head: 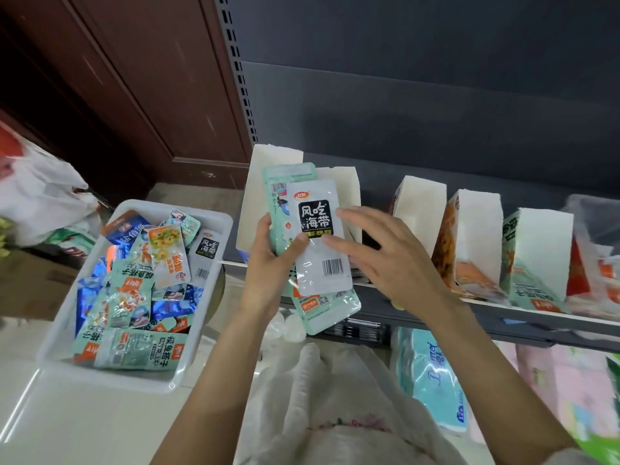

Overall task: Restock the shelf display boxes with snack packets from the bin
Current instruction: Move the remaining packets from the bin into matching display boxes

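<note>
At the centre of the frame the left hand [268, 260] grips a stack of snack packets [317, 236]. The right hand [379, 253] is released, fingertips touching the top one. I think it should pinch only this packet, then drop it upright into a display box [419, 209].

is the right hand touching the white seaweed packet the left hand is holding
Touching. In the head view the right hand lays its straight fingertips on the face of the white seaweed packet, which the left hand grips with the teal packets.

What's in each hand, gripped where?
Left hand grips a fanned stack of snack packets at their left edge, thumb across the front. Right hand holds nothing; fingertips touch the front packet.
</note>
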`<state>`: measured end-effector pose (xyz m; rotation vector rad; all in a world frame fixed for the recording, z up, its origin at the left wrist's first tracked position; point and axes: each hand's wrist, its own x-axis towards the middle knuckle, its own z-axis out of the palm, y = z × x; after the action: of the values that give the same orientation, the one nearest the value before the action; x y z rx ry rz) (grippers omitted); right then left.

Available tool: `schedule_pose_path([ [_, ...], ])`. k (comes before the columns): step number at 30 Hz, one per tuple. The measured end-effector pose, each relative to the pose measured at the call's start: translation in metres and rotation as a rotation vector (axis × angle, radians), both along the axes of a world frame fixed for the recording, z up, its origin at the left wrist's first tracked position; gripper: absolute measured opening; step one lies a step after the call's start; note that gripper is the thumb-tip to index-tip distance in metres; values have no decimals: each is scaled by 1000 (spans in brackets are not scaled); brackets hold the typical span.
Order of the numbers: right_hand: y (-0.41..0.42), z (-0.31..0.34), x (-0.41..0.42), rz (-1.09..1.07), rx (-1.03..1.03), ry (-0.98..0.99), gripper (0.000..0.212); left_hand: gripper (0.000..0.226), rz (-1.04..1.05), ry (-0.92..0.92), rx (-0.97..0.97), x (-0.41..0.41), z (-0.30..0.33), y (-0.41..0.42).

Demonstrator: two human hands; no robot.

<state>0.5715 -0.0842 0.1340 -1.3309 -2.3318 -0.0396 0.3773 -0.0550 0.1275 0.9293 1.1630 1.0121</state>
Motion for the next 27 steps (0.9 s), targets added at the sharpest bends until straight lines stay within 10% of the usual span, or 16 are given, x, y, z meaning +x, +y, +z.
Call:
schedule_pose_path([
  [6,1,-10,15,134,127,-15,33,31,-8,-71,-48,9,-3,-8],
  [14,11,12,8,-636,-311,1401,13,23,173,-64,-107,-16,-8,1],
  [19,14,16,10,-738,-480,1329,23,19,195,-34,-87,-28,-9,11],
  [27,27,26,19,-607,-559,548,20,24,139,-29,-59,-16,-14,12],
])
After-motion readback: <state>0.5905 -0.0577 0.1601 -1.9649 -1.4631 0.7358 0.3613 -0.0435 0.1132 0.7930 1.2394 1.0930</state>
